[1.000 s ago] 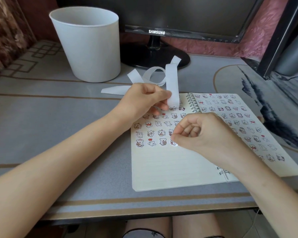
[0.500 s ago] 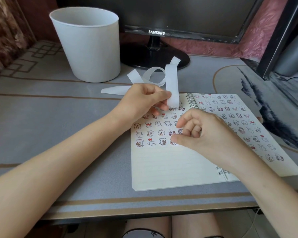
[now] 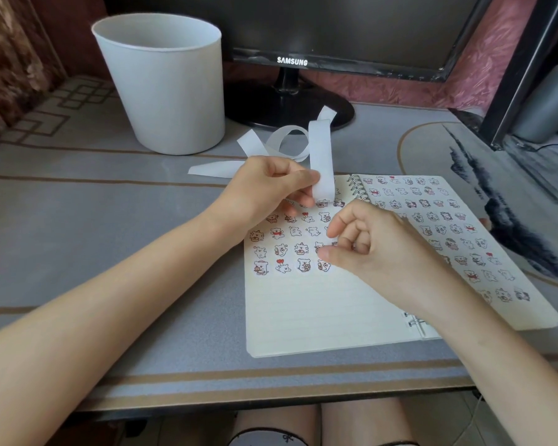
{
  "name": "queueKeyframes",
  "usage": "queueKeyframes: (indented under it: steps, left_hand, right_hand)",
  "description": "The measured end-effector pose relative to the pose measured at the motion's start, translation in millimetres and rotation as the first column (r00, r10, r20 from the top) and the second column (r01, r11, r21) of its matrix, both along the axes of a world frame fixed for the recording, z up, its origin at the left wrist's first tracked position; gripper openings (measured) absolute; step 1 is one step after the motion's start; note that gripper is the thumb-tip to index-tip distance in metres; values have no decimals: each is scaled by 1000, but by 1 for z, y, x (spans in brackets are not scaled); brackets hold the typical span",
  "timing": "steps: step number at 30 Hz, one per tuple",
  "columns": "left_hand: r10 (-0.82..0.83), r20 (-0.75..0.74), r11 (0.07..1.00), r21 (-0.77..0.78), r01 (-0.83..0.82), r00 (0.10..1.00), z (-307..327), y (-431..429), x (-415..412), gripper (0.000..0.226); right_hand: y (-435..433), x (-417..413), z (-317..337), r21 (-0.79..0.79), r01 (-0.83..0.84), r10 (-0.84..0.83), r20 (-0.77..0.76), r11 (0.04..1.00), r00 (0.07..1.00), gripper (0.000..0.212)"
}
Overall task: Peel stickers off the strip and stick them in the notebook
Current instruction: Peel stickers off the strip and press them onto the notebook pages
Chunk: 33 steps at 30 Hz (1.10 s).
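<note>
An open spiral notebook lies on the desk, with rows of small bear stickers on its left page and more on the right page. My left hand pinches a long white backing strip above the top of the left page; the strip curls back in loops behind the hand. My right hand hovers over the middle of the left page, fingers loosely curled, thumb tip close to the end sticker of the lowest row. I see nothing between its fingers.
A white bin stands at the back left. A black monitor on a round stand is behind the strip. A painted desk mat lies to the right. The desk's front edge is close to my knees.
My right hand has lifted off the page and uncurled from a fist that pressed down on a sticker. My left hand and the strip have stayed in place.
</note>
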State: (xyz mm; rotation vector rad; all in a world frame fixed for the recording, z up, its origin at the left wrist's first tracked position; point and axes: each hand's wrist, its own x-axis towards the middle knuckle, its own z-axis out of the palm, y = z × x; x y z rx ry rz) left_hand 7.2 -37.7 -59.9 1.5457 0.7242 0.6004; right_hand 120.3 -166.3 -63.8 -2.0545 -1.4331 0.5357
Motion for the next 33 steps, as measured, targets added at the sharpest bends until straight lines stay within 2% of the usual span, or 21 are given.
queueKeyframes:
  steps: [7, 11, 14, 19, 23, 27, 30, 33]
  left_hand:
    - [3, -1, 1000, 1, -3, 1000, 0, 0, 0, 23]
    - [0, 4, 1000, 0, 0, 1000, 0, 0, 0, 22]
    - [1, -1, 1000, 2, -1, 1000, -1, 0, 0, 23]
    - [0, 7, 1000, -2, 0, 1000, 0, 0, -1, 22]
    - [-3, 20, 1000, -8, 3, 1000, -1, 1, 0, 21]
    - [8, 27, 1000, -6, -8, 1000, -1, 2, 0, 21]
    - [13, 37, 1000, 0, -13, 999, -1, 1, 0, 21]
    - [11, 47, 1000, 18, -12, 999, -2, 2, 0, 19]
  right_hand:
    - [0, 2, -1, 4, -33, 33, 21, 999, 999, 16]
    - [-3, 2, 4, -4, -42, 42, -85, 999, 995, 20]
    - [-6, 2, 7, -47, -79, 75, -89, 996, 993, 25]
    - [-2, 9, 8, -86, -122, 111, -124, 989, 986, 21]
    - [3, 11, 15, 85, -37, 51, -169, 996, 984, 11]
    - [20, 19, 18, 298, 36, -11, -85, 954, 996, 14]
    - [29, 20, 13, 322, 18, -16, -8, 947, 1000, 19]
    - [30, 18, 10, 357, 18, -8, -31, 934, 999, 17]
